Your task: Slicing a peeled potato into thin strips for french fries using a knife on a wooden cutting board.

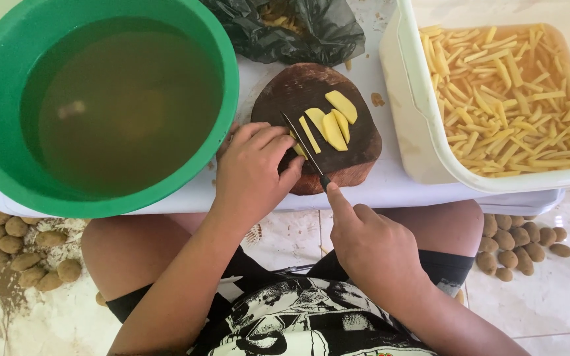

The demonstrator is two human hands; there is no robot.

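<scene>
left hand (253, 170) curled, pinning potato slices (328, 122) on board (298, 92) at worktop (390, 188) near edge | right hand (367, 247) grips knife (305, 145), blade diagonal, just right of left fingers | left hand nearer slices

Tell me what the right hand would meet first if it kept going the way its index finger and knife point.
The right hand would probably meet the yellow potato slices on the round brown wooden board first.

Bright, even daylight; soft shadows, sharp focus, slight edge distortion.
</scene>
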